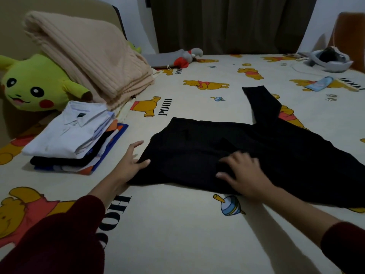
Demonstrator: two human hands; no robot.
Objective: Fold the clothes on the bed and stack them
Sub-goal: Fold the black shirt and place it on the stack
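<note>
Head view: both hands on a black long-sleeved garment point(246, 151) spread flat on the cartoon-bear printed bed sheet point(177, 224).
Left hand point(131, 161) lies with fingers spread and relaxed, thumb touching the garment's edge at 9 o'clock; right hand point(244, 173) presses flat, fingers straight, on the cloth's middle, gripping nothing. One sleeve reaches toward 1 o'clock. A stack of folded clothes topped by a white collared shirt point(71, 131) sits at 10 o'clock, beside a yellow-green plush toy point(33, 84).

both hands point(134, 161) point(243, 175) outstretched (fingers spread)
</note>
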